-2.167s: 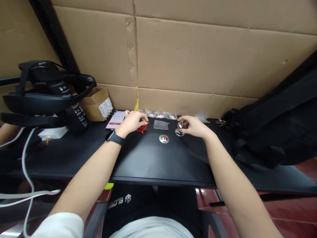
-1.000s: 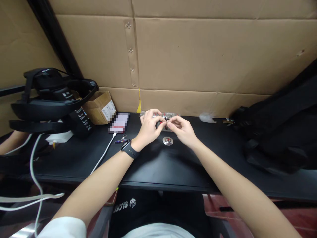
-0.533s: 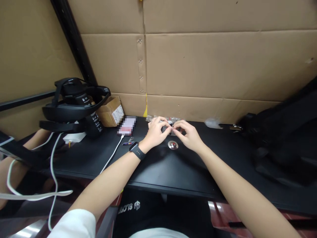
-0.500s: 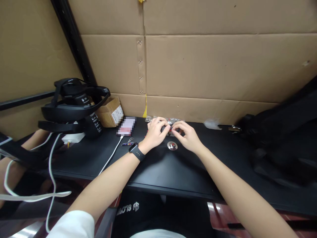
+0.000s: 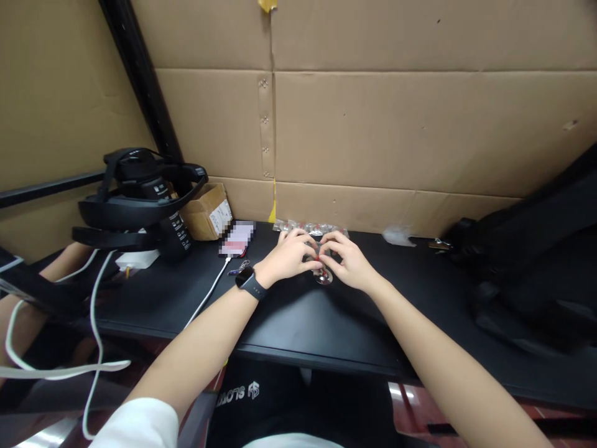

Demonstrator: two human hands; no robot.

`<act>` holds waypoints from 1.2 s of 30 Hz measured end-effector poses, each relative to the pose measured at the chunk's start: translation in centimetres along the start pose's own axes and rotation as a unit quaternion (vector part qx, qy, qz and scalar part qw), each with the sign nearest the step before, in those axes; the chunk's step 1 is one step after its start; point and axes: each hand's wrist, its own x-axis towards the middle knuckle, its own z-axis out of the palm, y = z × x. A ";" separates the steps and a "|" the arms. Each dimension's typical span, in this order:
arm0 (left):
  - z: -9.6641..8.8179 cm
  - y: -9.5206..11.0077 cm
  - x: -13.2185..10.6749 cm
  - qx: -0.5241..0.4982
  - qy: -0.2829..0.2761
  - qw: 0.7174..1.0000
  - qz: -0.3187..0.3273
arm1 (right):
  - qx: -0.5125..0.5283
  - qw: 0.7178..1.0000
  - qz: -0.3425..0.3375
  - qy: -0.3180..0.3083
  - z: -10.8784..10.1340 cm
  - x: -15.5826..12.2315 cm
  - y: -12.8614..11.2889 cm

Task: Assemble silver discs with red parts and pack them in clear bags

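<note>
My left hand and my right hand meet over the table with thumbs and fingers bent inward. Both pinch at a small item with a bit of red between the fingertips; the fingers cover most of it, so its kind does not show. Just beneath the fingertips lies a round, shiny metal disc, partly covered by the hands. Behind my fingers, clear plastic packets with small red spots lie in a row along the cardboard wall.
To the left are a charging phone, a keyring, a small cardboard box and a black headset around a dark bottle. A crumpled clear bag, a metal clip and a large black bag are to the right.
Both hands have come slightly toward me, from in front of the packets to over the metal disc. The disc, fully visible before, is now partly covered.
</note>
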 end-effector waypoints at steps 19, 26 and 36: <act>-1.9 -0.6 -0.1 0.048 0.007 0.998 -0.045 | -0.122 0.947 0.154 -0.254 -0.5 -0.3 0.4; -2.2 -0.4 0.1 0.034 0.042 0.996 -0.072 | -0.196 0.932 0.193 -0.235 -0.9 0.1 -0.5; -2.5 0.2 0.5 -0.080 0.063 0.987 -0.127 | 0.041 0.984 0.140 -0.101 -1.6 0.1 0.6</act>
